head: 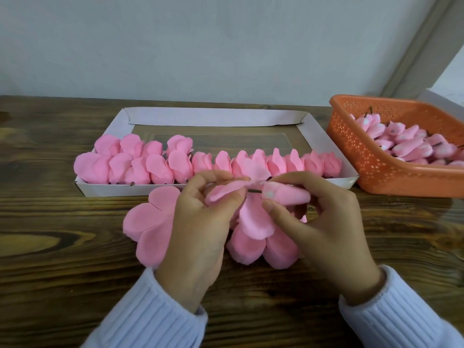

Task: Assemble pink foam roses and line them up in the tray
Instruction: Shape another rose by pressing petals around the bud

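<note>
My right hand (319, 222) pinches a pink foam rose bud (288, 194) lying sideways, its short dark stem pointing left. A pink petal piece (251, 217) is gripped by my left hand (198, 229), and the stem tip meets the petal's middle. Below my hands, loose petal layers (148, 222) lie on the wooden table. Behind them stands the white cardboard tray (324, 144), with several finished pink roses (160, 162) lined up along its near side and a second short row at its left.
An orange perforated basket (371, 162) at the right holds several pink rose buds (406, 144) with stems. The wooden table (50, 234) extends to the left and front. A grey wall stands close behind the tray.
</note>
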Tool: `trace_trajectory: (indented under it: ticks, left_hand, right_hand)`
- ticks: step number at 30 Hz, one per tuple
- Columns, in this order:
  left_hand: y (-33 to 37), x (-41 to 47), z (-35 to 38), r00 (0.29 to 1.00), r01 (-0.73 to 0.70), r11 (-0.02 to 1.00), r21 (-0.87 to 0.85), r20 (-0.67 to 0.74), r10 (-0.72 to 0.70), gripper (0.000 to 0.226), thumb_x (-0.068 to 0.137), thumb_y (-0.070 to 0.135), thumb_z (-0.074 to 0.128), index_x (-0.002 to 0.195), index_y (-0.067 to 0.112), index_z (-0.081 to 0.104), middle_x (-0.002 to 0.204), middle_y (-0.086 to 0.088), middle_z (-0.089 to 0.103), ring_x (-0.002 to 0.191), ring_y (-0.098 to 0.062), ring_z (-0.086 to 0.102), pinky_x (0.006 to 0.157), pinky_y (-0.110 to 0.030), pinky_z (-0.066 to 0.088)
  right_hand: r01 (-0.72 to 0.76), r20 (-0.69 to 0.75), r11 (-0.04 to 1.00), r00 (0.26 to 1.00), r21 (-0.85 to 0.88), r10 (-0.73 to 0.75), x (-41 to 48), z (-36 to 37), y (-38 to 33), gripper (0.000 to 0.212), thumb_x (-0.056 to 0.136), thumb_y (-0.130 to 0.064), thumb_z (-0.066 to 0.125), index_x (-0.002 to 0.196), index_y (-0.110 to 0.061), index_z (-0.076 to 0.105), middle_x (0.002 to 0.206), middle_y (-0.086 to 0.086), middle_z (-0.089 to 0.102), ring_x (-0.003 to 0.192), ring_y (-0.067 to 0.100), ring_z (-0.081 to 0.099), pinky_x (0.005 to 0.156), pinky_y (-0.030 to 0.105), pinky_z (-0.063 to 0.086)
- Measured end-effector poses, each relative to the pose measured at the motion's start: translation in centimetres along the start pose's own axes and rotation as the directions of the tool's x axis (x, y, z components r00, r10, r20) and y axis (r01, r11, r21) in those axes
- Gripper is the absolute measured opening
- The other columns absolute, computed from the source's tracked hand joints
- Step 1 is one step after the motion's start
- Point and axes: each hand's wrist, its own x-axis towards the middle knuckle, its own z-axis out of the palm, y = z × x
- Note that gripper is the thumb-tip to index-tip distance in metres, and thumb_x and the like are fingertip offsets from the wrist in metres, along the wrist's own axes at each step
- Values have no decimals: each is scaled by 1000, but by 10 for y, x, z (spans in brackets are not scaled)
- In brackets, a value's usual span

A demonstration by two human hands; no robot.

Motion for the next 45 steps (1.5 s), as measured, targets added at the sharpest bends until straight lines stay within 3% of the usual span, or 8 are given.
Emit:
trace_trajectory:
  ticks: [9,16,21,27,33,38,45]
  left_hand:
    - [0,-1,0,1000,13,999,51,15,-14,15,75,9,72,88,13,66,89,-8,74,84,-20,71,71,-34,55]
    - [0,-2,1,999,52,998,43,-15,-51,12,91,8,61,95,13,71,92,-8,76,88,-21,72,76,-33,59]
    - [-1,-1,1,997,59,997,46,-51,-57,14,91,7,61,94,15,71,90,-5,76,87,-18,73,73,-30,57]
    - [-3,0,0,997,68,992,102,-32,-65,26,92,6,59,79,20,76,87,-5,76,87,-19,72,77,-34,57]
    - [-5,-1,-1,990,138,977,162,-15,-137,19,92,1,56,100,10,70,99,-11,74,100,-29,69,95,-50,52]
    - [-6,0,-1,991,134,976,172,-46,-128,25,92,-3,53,95,16,69,95,-9,75,98,-28,69,94,-49,52]
    - [-7,0,-1,989,143,967,210,-7,-145,21,96,6,53,108,13,69,100,-6,75,101,-25,69,96,-50,51]
  right_hand:
    - [-14,-15,1000,1000,-19,14,0,0,-2,23,76,-22,75,98,-23,68,88,-20,67,74,2,61,65,11,45]
    - [19,33,998,999,-64,-17,-2,1,-4,24,75,-13,81,98,-15,73,93,-10,72,87,6,66,75,20,51]
    - [49,27,993,999,-104,-46,-3,2,-4,23,74,-17,77,97,-15,72,92,-10,70,86,1,63,76,9,45]
    - [61,31,990,998,-126,-58,-4,3,-3,24,72,-12,80,94,-14,72,86,-6,69,80,5,61,72,7,43]
    - [45,30,987,999,-151,-41,-5,3,-1,25,72,-11,80,96,-14,71,85,-5,68,79,7,58,69,7,44]
    - [20,47,995,999,-98,-15,-4,3,-2,21,74,-15,77,94,-16,71,86,-8,69,79,7,62,69,8,45]
    - [12,130,998,991,-62,-3,-2,5,-4,19,83,-23,68,101,-18,69,93,-9,68,86,4,62,74,9,45]
